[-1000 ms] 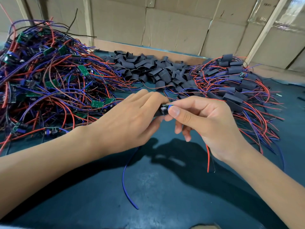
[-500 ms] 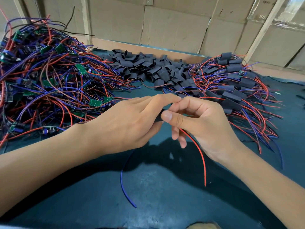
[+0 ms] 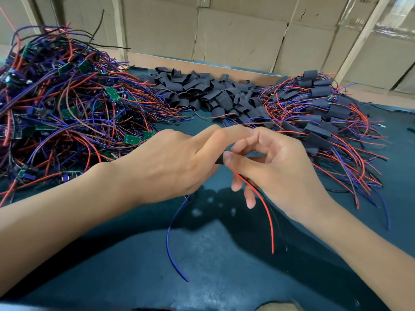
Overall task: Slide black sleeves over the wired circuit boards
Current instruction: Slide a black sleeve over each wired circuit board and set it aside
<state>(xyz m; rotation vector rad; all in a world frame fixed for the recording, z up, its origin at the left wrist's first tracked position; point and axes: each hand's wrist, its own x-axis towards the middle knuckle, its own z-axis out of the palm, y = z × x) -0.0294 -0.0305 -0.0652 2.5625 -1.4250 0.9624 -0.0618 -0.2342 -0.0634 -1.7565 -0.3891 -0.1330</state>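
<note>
Head view, left to right: bare wired boards (image 3: pixel 67 104) heaped upper left — still unsleeved; loose sleeves (image 3: pixel 202 90) top centre; sleeved boards (image 3: pixel 318 117) piled upper right. At centre, left hand (image 3: pixel 170 162) and right hand (image 3: pixel 276 167) pinch one black sleeve (image 3: pixel 219 161) — board hidden. Dark green table (image 3: pixel 202 265); cardboard wall (image 3: pixel 235 34) behind.

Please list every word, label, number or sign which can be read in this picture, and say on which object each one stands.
No text can be read in this view.
Faint dark marks at the top right of the brown cardboard wall: too small and blurred to read.
Small green circuit boards in the tangled pile of red and blue wires: any printing is too small to tell.
Black sleeves heaped on the dark green table: no marking visible.
</note>
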